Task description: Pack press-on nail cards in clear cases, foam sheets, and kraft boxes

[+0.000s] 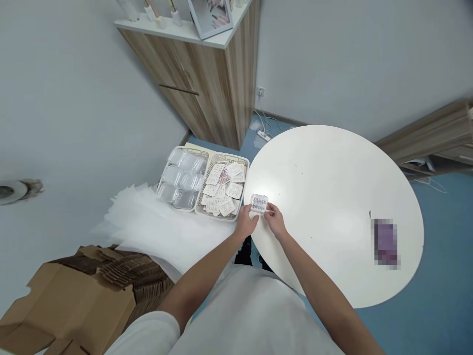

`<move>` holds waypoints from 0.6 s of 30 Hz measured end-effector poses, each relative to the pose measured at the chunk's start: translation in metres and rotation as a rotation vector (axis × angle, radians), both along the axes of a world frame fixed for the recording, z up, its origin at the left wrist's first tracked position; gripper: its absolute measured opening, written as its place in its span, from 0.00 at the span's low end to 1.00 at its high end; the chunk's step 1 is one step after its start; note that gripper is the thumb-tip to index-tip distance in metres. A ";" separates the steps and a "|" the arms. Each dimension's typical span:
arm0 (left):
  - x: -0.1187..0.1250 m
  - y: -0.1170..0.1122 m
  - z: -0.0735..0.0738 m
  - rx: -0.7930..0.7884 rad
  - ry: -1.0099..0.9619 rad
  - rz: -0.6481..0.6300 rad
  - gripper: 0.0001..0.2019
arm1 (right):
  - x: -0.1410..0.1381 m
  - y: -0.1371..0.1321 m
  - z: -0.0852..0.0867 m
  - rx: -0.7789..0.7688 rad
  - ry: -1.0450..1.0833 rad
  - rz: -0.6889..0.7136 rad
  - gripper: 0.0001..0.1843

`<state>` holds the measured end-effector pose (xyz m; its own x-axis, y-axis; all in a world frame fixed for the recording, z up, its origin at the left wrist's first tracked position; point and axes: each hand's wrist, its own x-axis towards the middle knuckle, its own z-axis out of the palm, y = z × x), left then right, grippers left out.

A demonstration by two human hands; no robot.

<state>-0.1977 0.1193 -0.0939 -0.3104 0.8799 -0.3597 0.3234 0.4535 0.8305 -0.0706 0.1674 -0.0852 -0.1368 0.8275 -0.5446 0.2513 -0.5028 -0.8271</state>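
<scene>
A small clear plastic case [259, 202] lies near the left edge of the white round table, with two rows of small purplish pieces in it that look like press-on nails. My left hand [246, 223] grips its lower left corner, the thumb lying along the near side. At the lower right corner, my right hand [275, 221] pinches the case between thumb and fingers. Just left of the hands, a white basket [247, 165] holds a loose heap of printed cards [223, 190]. Beside it, another basket [159, 190] is filled with clear plastic boxes [186, 170].
The round table [332, 162] bears a pixelated purple item [386, 241] at right. White foam sheets [162, 227] and folded brown cardboard boxes [74, 296] are stacked at left. A wooden cabinet [207, 84] stands behind, with a power strip [263, 135] on the floor.
</scene>
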 end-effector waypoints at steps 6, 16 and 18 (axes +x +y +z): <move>-0.002 0.001 -0.003 0.003 -0.003 -0.023 0.24 | -0.004 0.007 -0.002 0.020 -0.054 0.023 0.28; -0.004 -0.004 -0.007 0.029 -0.032 -0.062 0.24 | -0.001 0.001 -0.010 0.025 -0.109 0.006 0.28; -0.005 -0.005 -0.008 0.027 -0.057 -0.060 0.24 | -0.002 0.001 -0.009 0.026 -0.100 0.001 0.28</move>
<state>-0.2023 0.1145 -0.1021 -0.2368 0.9060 -0.3509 0.3007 0.4118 0.8602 -0.0724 0.1682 -0.0941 -0.0831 0.8413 -0.5342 0.3338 -0.4816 -0.8104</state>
